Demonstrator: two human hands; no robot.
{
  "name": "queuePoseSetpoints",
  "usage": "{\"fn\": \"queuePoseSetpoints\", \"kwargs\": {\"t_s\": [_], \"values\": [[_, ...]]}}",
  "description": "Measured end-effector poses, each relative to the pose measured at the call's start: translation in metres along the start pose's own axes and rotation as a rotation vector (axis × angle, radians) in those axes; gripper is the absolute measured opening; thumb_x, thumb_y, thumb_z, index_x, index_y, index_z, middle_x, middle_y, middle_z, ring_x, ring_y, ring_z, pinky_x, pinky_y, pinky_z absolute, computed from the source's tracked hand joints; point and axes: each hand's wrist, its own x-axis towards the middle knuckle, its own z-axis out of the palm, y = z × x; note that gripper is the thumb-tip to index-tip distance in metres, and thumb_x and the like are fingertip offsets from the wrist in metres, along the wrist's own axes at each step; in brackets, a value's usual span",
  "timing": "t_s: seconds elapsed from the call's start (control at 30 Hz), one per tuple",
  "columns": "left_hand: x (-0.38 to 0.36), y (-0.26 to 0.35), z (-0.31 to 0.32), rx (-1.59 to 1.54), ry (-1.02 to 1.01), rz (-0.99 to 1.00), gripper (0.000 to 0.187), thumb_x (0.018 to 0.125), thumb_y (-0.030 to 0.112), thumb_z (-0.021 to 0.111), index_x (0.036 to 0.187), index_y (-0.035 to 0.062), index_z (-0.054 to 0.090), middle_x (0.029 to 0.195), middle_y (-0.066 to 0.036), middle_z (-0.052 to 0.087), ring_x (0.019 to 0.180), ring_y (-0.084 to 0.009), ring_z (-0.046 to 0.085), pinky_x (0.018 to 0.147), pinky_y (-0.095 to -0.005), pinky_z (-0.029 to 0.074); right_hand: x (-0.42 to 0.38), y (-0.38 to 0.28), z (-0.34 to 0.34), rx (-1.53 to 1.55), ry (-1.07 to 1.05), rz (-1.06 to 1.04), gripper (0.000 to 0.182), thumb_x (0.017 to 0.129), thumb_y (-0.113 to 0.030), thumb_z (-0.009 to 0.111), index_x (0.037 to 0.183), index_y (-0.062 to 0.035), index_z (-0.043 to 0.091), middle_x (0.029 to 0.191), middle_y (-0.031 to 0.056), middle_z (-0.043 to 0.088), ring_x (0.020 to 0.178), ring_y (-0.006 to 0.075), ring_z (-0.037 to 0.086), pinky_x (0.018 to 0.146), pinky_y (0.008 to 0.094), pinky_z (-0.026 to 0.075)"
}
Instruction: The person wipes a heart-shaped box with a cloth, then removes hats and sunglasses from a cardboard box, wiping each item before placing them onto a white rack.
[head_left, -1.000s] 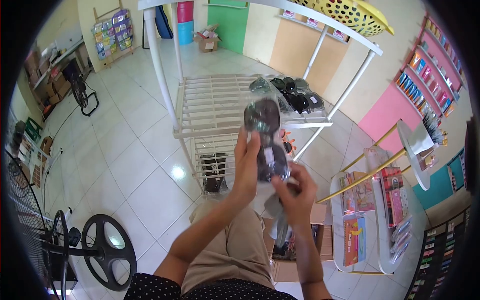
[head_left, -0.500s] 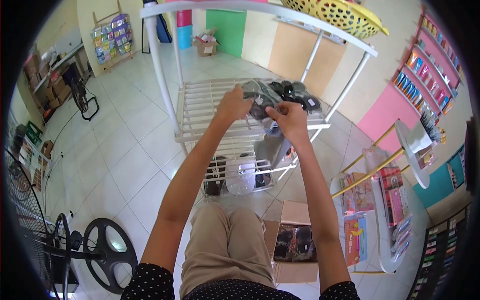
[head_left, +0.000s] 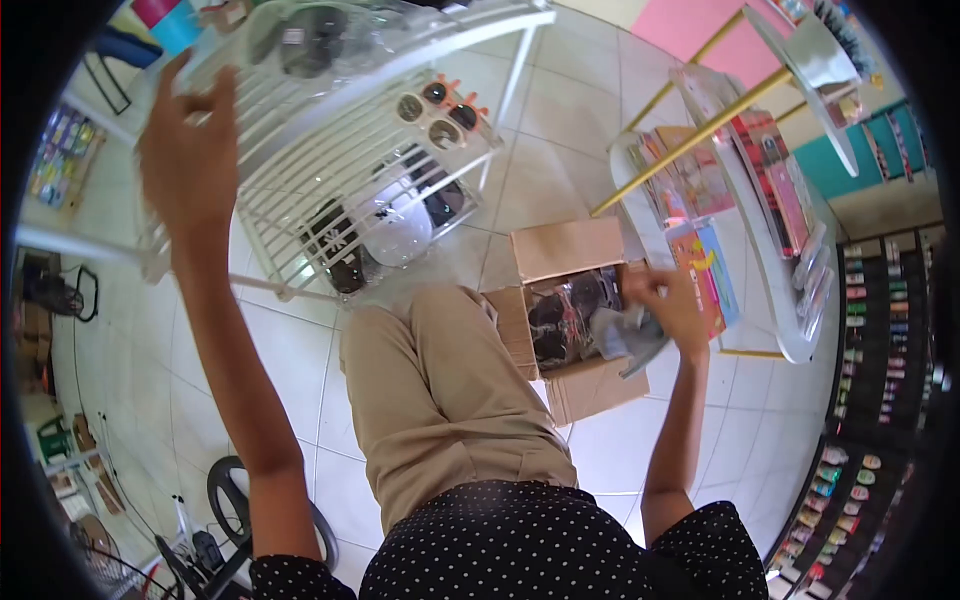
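My left hand (head_left: 190, 155) is raised beside the white rack's upper shelf (head_left: 330, 95), its thumb and finger apart and nothing between them. Dark sunglasses (head_left: 312, 42) in clear plastic lie on that shelf, close to the hand. Blurred by motion, my right hand (head_left: 675, 308) hovers at the right side of an open cardboard box (head_left: 570, 248). Just below its fingers is a crumpled grey see-through plastic wrapper (head_left: 625, 335); whether the fingers grip it I cannot make out. Packed dark sunglasses (head_left: 550, 325) fill the box.
On the rack's lower level are sunglasses with orange and pale frames (head_left: 440, 110) and a white rounded item (head_left: 398, 228) in plastic. A gold-legged shelf (head_left: 700, 130) with books and packets stands to the right. A black wheel-shaped base (head_left: 228, 500) sits at lower left.
My view has tipped down toward the box. My right hand left the sunglasses on the rack and moved down to the box, the grey wrapper with it. My left hand let go of the sunglasses.
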Motion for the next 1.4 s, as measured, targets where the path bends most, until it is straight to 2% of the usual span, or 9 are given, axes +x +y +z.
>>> {"fn": "queuePoseSetpoints", "kwargs": {"t_s": [0.13, 0.5, 0.73, 0.83, 0.9, 1.07, 1.17, 1.23, 1.4], "values": [[-0.077, 0.028, -0.009, -0.54, 0.042, -0.03, 0.028, 0.083, 0.01, 0.048, 0.108, -0.0006, 0.048, 0.068, -0.003, 0.055, 0.051, -0.0032, 0.042, 0.045, -0.0173, 0.034, -0.03, 0.104, 0.025, -0.162, -0.585, 0.169, 0.026, 0.059, -0.025, 0.071, 0.076, -0.0065, 0.066, 0.068, 0.0104, 0.062, 0.063, 0.0159, 0.059, 0.06, 0.0279, 0.045], [-0.192, 0.029, 0.0, -0.552, -0.627, -0.361, 0.033, 0.076, 0.006, 0.053, 0.109, 0.0053, 0.049, 0.065, -0.005, 0.056, 0.052, -0.0118, 0.051, 0.048, -0.023, 0.04, -0.006, 0.144, 0.209, -0.482, -0.108, 0.68, 0.058, 0.05, -0.036, 0.076, 0.1, -0.0141, 0.054, 0.096, 0.0101, 0.058, 0.085, 0.0266, 0.058, 0.071, 0.0385, 0.046], [-0.219, 0.024, 0.01, -0.577, -0.8, -0.509, 0.034, 0.077, 0.006, 0.052, 0.11, 0.0042, 0.048, 0.071, -0.004, 0.056, 0.061, -0.0088, 0.053, 0.051, -0.0214, 0.042, -0.015, 0.184, 0.184, -0.29, -0.034, 0.362, 0.045, 0.053, -0.038, 0.075, 0.079, -0.0032, 0.062, 0.076, 0.0125, 0.06, 0.07, 0.0214, 0.059, 0.06, 0.0338, 0.045], [-0.25, 0.03, 0.027, -0.709, -0.883, -0.634, 0.04, 0.076, 0.012, 0.056, 0.114, 0.006, 0.044, 0.079, -0.006, 0.056, 0.074, -0.0111, 0.055, 0.06, -0.0236, 0.043, -0.019, 0.161, 0.14, 0.031, -0.326, 0.342, 0.032, 0.059, -0.028, 0.074, 0.072, -0.0007, 0.062, 0.059, 0.0019, 0.055, 0.055, 0.0067, 0.045, 0.049, 0.0241, 0.036], [-0.287, 0.03, 0.042, -0.741, -0.982, -0.27, 0.052, 0.076, 0.02, 0.059, 0.12, 0.0062, 0.036, 0.091, -0.009, 0.055, 0.087, -0.0144, 0.054, 0.07, -0.0266, 0.043, -0.03, 0.105, 0.101, 0.174, -0.438, 0.322, 0.029, 0.061, -0.024, 0.073, 0.071, 0.0004, 0.062, 0.058, 0.0003, 0.055, 0.053, 0.0048, 0.042, 0.048, 0.0228, 0.035], [-0.289, 0.082, 0.034, -1.519, -1.159, -0.944, 0.057, 0.076, 0.013, 0.059, 0.121, -0.0005, 0.026, 0.099, -0.013, 0.05, 0.093, -0.0183, 0.051, 0.082, -0.0316, 0.04, -0.049, -0.004, 0.062, 0.476, -0.781, 0.214, 0.022, 0.067, -0.015, 0.069, 0.08, 0.0018, 0.061, 0.072, 0.0019, 0.058, 0.063, 0.0063, 0.049, 0.057, 0.0207, 0.04], [-0.278, 0.082, 0.036, -1.692, -0.827, -0.987, 0.049, 0.078, 0.004, 0.054, 0.12, 0.0001, 0.028, 0.1, -0.011, 0.05, 0.093, -0.016, 0.05, 0.078, -0.0277, 0.042, -0.043, -0.029, 0.075, 0.305, -0.476, -0.108, 0.019, 0.069, -0.013, 0.068, 0.078, 0.0014, 0.058, 0.072, 0.0026, 0.055, 0.063, 0.0074, 0.049, 0.06, 0.021, 0.041], [-0.265, 0.076, 0.028, -1.538, -0.817, -0.902, 0.048, 0.078, 0.0, 0.05, 0.12, 0.0008, 0.029, 0.1, -0.011, 0.05, 0.093, -0.0148, 0.05, 0.074, -0.0254, 0.042, -0.043, -0.066, 0.092, 0.687, 0.228, -0.01, 0.017, 0.072, -0.011, 0.064, 0.075, 0.0003, 0.052, 0.07, 0.0041, 0.051, 0.063, 0.0092, 0.049, 0.058, 0.0216, 0.041], [-0.263, 0.074, 0.02, -1.269, -0.713, -0.678, 0.053, 0.072, -0.009, 0.048, 0.12, 0.0036, 0.03, 0.101, -0.009, 0.051, 0.086, -0.0114, 0.052, 0.065, -0.0214, 0.044, -0.037, -0.122, 0.132, 0.356, 0.328, -0.543, 0.013, 0.076, -0.007, 0.058, 0.074, -0.001, 0.048, 0.065, 0.0067, 0.048, 0.055, 0.0139, 0.049, 0.05, 0.0243, 0.039]]}}
